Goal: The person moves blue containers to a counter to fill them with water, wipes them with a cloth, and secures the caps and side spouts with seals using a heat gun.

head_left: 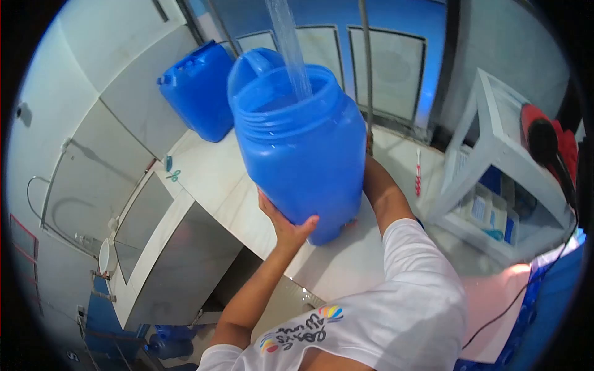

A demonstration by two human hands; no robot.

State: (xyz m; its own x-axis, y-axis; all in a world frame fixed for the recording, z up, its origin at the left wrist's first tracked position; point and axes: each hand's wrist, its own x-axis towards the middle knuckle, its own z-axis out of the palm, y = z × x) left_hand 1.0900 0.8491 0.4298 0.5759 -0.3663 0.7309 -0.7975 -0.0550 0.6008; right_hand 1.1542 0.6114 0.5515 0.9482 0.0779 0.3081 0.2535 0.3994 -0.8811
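Note:
A large blue plastic water container (pixel 297 154) leans toward me above the white counter, its wide threaded mouth open. A clear stream of water (pixel 291 52) falls from above into that mouth. My left hand (pixel 288 230) grips the lower left side of the container, thumb spread from the fingers. On the other side, my right arm (pixel 387 191) reaches behind the container, which hides most of my right hand, so its fingers cannot be made out.
Another blue jerrycan (pixel 201 93) stands at the back left of the counter (pixel 204 179). Small green scissors (pixel 174 175) lie nearby. To the right are a red and white toothbrush-like brush (pixel 418 176) and a white shelf rack (pixel 489 154) holding boxes. A heat gun or dryer-like black tool (pixel 544 133) rests on it.

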